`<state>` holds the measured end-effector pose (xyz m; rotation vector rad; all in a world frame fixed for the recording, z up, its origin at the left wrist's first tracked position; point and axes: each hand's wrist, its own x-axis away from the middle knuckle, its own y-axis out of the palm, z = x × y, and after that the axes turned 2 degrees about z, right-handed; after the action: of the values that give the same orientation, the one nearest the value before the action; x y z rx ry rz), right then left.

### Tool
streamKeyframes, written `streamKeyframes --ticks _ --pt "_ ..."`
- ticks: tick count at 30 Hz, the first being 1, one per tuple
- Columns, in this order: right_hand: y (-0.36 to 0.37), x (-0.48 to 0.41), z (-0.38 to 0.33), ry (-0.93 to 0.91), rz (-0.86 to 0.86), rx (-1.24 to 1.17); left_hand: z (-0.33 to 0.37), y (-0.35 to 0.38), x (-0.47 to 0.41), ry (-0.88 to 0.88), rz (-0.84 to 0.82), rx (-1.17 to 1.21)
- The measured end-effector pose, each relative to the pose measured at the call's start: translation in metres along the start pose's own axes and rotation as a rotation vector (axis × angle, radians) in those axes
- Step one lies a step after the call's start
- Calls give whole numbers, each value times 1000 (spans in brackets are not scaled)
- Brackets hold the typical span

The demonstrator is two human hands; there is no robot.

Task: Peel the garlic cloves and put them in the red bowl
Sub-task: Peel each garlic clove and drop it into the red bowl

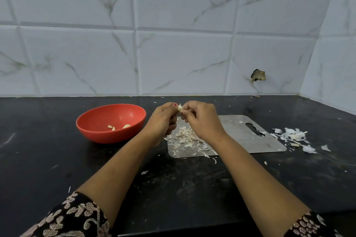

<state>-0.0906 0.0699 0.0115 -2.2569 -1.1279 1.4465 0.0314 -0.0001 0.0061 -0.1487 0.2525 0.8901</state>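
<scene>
A small pale garlic clove [180, 107] is pinched between my left hand [163, 119] and my right hand [202, 119], held above the steel cutting board [240, 132]. To the left on the black counter stands the red bowl [92, 121] with three peeled cloves [119, 127] inside. A heap of garlic skins [185, 136] lies on the board's left half, under my hands.
More skins and a few garlic pieces [294, 137] lie on the counter right of the board. Loose flakes are scattered over the black counter [57, 159]. A tiled wall [173, 44] closes the back and right side, with a broken hole [258, 75] in it.
</scene>
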Motion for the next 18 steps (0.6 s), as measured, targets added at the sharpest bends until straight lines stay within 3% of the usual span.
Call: streamKeyframes --ticks 2,5,7,18 --pt "-1 -1 1 73 -10 -69 -2 -1 0 77 31 -134" --pt "-2 -1 6 77 -82 16 -10 -5 -2 244 56 -541" --pt "-2 -1 8 60 -102 71 -14 -7 -4 306 33 -678" --pt "-6 1 7 127 -31 -114 -15 -6 -6 256 63 -437"
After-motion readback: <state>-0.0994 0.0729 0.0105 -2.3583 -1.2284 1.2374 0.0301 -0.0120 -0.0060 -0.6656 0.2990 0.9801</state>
